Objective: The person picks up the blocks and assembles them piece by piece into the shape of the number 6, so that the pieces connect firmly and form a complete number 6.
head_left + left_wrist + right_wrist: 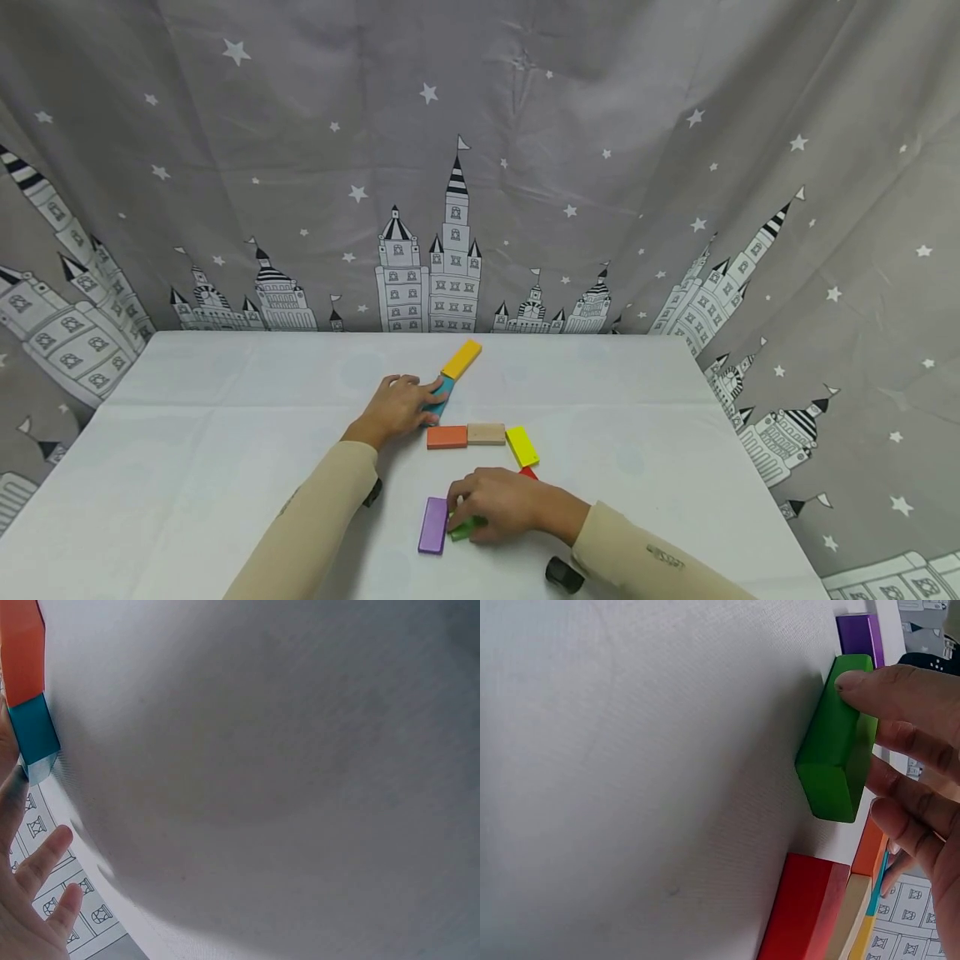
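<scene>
My left hand [397,407] pinches a blue rectangular block [447,384] between thumb and fingers, low over the white table. An amber block [462,359] lies end to end with it on the far side. Below the blue one is an orange block [447,437], beside a plain wooden block [486,433]. My right hand [504,505] grips a green block [832,735], its thumb on one face and fingers behind. Just left of the green block lies a purple block [432,526]. A red block [793,911] is partly hidden behind the right hand in the head view.
A bright yellow block [522,447] lies angled between the wooden and red blocks, continuing a curved row. White cloth covers the table [225,467]. A grey curtain [525,100] printed with castles and stars hangs behind its far edge.
</scene>
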Available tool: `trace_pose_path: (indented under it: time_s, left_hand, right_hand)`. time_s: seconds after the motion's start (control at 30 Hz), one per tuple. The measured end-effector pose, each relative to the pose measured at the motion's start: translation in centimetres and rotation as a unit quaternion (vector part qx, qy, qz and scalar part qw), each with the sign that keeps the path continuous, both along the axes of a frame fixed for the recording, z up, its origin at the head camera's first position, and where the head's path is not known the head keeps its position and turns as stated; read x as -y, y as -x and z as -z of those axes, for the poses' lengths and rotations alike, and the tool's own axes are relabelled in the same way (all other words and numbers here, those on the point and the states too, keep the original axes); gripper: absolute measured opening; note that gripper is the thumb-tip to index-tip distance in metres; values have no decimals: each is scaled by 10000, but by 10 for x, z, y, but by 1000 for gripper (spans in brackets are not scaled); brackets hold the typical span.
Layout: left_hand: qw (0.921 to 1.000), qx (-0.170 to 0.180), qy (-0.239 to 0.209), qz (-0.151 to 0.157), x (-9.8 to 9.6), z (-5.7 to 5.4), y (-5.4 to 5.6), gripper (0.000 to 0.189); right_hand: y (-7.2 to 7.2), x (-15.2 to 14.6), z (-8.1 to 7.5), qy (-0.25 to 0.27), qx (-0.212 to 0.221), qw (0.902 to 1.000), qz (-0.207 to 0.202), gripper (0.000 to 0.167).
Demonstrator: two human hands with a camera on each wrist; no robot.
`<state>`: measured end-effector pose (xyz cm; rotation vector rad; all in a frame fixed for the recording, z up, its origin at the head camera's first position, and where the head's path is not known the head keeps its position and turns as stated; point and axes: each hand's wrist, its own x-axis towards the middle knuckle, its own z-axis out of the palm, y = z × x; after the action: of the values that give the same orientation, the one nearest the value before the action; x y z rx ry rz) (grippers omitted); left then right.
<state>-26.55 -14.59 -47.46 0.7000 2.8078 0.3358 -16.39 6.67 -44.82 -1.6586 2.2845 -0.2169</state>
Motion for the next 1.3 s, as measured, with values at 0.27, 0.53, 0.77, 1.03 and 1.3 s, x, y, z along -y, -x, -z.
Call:
trace_pose_path:
  time_s: [0.27, 0.53, 0.77, 1.03, 1.3]
  left_hand:
    - [10000, 25, -30, -21, 0, -2, 0, 54]
    - [10000, 33, -19, -40, 0, -2, 0, 54]
    - [10000, 22, -43, -51, 0, -2, 0, 54]
    - [10000, 62, -23, -50, -1, -2, 0, 54]
    - [10000, 34, -47, -18, -1, -1, 0, 54]
  right_hand:
    - [3, -1, 2, 80, 47, 9996, 259, 29]
    - [5, -2, 3, 21, 55, 9985, 545, 29]
    - [6, -5, 4, 47, 161, 9973, 713, 28]
    - [7, -9, 4, 126, 233, 9957, 884, 27]
    - [6, -11, 6, 163, 288, 9949, 955, 28]
